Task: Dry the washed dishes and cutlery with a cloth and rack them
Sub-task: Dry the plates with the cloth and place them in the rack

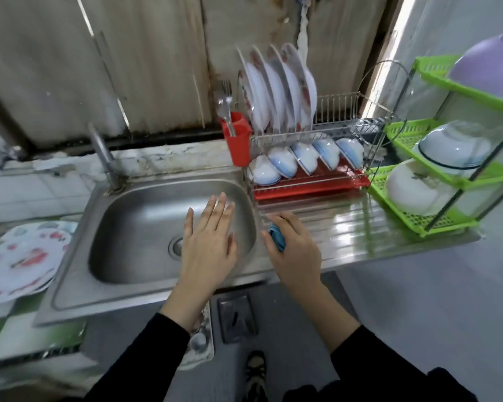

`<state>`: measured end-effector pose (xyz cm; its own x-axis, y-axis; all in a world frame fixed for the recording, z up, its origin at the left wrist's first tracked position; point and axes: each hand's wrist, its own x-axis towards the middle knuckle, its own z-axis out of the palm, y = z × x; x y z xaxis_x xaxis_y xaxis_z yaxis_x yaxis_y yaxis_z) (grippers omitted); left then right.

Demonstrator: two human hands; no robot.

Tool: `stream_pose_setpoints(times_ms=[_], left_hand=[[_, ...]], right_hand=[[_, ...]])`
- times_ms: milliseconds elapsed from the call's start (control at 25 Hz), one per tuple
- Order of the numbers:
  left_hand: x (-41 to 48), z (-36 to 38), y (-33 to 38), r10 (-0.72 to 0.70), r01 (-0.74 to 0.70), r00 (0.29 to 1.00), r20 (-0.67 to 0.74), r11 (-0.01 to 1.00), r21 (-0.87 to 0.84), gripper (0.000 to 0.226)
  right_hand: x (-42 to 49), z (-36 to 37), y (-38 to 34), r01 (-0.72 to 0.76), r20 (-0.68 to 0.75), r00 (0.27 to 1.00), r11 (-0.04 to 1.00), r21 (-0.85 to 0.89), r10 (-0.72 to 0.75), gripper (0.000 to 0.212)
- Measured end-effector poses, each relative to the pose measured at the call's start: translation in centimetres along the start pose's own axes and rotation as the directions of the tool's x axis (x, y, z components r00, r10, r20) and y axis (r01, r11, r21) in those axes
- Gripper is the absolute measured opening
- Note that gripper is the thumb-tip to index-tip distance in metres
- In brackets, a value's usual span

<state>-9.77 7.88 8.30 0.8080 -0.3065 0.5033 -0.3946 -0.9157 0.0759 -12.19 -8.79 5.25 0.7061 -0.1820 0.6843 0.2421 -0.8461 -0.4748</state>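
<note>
Over the sink (134,227) basin the left hand (208,242) is held flat, palm down, fingers straight and slightly spread — nothing is gripped. Just beside it, a blue cloth (277,237) is bunched in the curled fingers of the right hand (295,256); plates (279,88) and bowls (305,158) are stood in the rack (346,132).

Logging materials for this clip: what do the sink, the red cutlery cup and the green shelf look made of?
Sink: apparently stainless steel, brushed, with grey reflections. Red cutlery cup: likely plastic, opaque, evenly coloured. Green shelf: likely plastic, moulded slotted trays; posts look metal.
</note>
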Motion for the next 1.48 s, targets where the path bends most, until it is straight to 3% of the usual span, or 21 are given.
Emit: stream_pose_setpoints(times_ms=[400, 600, 800, 1040, 1280, 1360, 1480], left_hand=[[-10.6, -3.0, -10.7, -0.223, 0.218, 0.973, 0.056, 0.972, 0.081, 0.057], [-13.1, -3.8, -20.2, -0.365, 0.360, 0.928, 0.070, 0.930, 0.077, 0.056], [-14.0, -2.6, -30.8, -0.419, 0.407, 0.900, 0.121, 0.906, 0.112, 0.054], [-14.7, 2.1, -41.4, -0.555, 0.560, 0.798, 0.236, 0.827, 0.051, 0.047], [-15.9, 8.1, -47.8, -0.670, 0.750, 0.627, 0.397, 0.657, -0.076, 0.044], [-16.4, 9.6, -49.1, -0.667, 0.767, 0.601, 0.440, 0.636, -0.083, 0.043], [-16.8, 10.8, -50.1, -0.649, 0.744, 0.615, 0.448, 0.666, -0.057, 0.051]], right_hand=[[-5.9, 6.7, -11.6, 0.057, 0.272, 0.958, 0.988, 0.144, -0.095, 0.026], [-6.5, 13.3, -18.8, 0.040, 0.346, 0.928, 0.960, 0.279, -0.139, 0.030], [-6.1, 21.1, -25.4, 0.012, 0.378, 0.913, 0.936, 0.352, -0.154, 0.035], [-3.5, 29.6, -31.1, 0.000, 0.454, 0.873, 0.931, 0.365, -0.178, 0.030], [-1.1, 35.9, -33.1, -0.047, 0.578, 0.789, 0.917, 0.395, -0.209, 0.028], [-0.6, 37.8, -33.1, -0.053, 0.594, 0.774, 0.913, 0.403, -0.218, 0.028], [-0.2, 40.0, -32.6, -0.064, 0.617, 0.751, 0.904, 0.423, -0.236, 0.027]])
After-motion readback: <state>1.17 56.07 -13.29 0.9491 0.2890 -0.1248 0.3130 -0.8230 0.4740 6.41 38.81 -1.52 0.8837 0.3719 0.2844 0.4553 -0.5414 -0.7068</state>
